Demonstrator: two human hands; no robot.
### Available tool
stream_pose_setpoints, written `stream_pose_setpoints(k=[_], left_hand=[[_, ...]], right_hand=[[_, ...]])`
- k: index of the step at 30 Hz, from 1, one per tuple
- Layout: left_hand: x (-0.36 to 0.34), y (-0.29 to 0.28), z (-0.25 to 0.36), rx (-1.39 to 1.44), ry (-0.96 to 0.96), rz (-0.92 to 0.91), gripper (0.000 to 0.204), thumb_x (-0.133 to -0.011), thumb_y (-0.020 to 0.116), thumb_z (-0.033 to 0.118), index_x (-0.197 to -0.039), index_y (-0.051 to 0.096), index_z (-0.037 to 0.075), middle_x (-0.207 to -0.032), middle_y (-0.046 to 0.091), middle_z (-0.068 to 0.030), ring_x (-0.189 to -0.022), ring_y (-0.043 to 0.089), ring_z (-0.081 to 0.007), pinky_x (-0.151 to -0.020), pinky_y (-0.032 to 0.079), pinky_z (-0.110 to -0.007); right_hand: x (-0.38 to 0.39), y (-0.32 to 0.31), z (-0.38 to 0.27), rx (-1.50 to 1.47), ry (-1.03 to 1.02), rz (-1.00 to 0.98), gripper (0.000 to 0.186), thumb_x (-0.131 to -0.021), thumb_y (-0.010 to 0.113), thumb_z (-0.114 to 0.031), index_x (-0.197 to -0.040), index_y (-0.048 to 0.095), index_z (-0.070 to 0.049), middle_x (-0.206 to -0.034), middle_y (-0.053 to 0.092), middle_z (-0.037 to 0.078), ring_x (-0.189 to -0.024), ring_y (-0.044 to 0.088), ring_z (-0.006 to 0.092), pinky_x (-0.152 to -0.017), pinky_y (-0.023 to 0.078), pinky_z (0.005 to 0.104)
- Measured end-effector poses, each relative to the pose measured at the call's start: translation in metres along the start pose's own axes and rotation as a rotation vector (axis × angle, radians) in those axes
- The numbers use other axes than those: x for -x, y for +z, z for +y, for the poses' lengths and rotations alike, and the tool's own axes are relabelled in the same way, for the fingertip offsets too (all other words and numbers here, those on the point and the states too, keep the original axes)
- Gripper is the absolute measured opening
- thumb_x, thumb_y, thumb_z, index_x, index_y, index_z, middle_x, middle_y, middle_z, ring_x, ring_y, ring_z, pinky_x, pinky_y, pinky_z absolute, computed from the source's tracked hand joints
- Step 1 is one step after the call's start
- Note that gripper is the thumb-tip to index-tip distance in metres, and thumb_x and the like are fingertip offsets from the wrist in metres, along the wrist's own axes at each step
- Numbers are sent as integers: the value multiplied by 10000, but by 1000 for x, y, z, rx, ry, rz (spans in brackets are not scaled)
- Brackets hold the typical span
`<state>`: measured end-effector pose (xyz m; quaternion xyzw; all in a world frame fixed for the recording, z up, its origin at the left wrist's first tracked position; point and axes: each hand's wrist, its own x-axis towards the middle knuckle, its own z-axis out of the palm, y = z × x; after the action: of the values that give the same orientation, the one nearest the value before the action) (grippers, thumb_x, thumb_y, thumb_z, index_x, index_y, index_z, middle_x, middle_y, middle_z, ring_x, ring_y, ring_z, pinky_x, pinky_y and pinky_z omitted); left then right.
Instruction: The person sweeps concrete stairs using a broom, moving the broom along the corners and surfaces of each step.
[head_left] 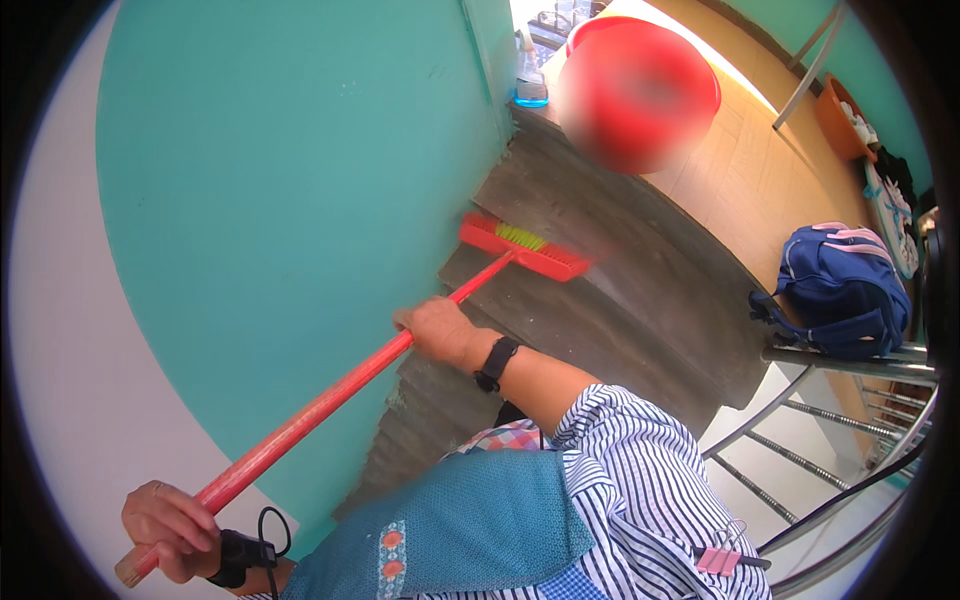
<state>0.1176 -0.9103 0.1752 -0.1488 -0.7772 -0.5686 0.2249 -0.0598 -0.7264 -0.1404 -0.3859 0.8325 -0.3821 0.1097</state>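
A broom [320,388] with a long red handle runs slantwise across the view from lower left to the middle. Near the handle's end, my left hand [172,528] is wrapped round it. Farther up the handle, closer to the head, my right hand [440,330] grips it with closed fingers. The broom's red head, with red and yellow-green bristles, is at a grey-brown stair step [620,250] beside the teal wall [290,200]. The bristles are slightly blurred, and whether they touch the step I cannot tell.
At the top of the stairs stands a red tub [640,100], partly blurred, beside a spray bottle [531,85] with blue liquid. To the right, a blue backpack [843,285] rests by the metal railing [790,440]. An orange-brown basin [843,120] holding things stands farther back.
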Motion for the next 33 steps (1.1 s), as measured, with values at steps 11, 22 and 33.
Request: stream_pose_setpoints(k=[11,22,33], left_hand=[[-116,14,-6,545,16,-1441,259,-777,738,211,-787,581,6,-872,670,-181,-925,650,-270,-728,557,-253],[-166,240,-56,942,182,-1705,220,-783,715,163,-619,594,80,-737,681,-79,-802,689,-158,-414,367,-156],[-66,390,-82,891,-86,-1583,274,-781,678,133,-553,582,14,-678,647,-146,-691,661,-290,-685,538,-346]], right_hand=[[195,-76,-19,-268,82,92,165,-765,627,-176,-856,533,-77,-603,572,121,-601,594,325,-535,446,436],[338,-49,3,-147,637,634,100,-813,613,-176,-834,572,-87,-733,620,91,-717,607,280,-650,441,379],[463,3,64,135,1167,927,71,-833,593,-175,-830,587,-104,-789,620,45,-835,579,241,-810,364,388]])
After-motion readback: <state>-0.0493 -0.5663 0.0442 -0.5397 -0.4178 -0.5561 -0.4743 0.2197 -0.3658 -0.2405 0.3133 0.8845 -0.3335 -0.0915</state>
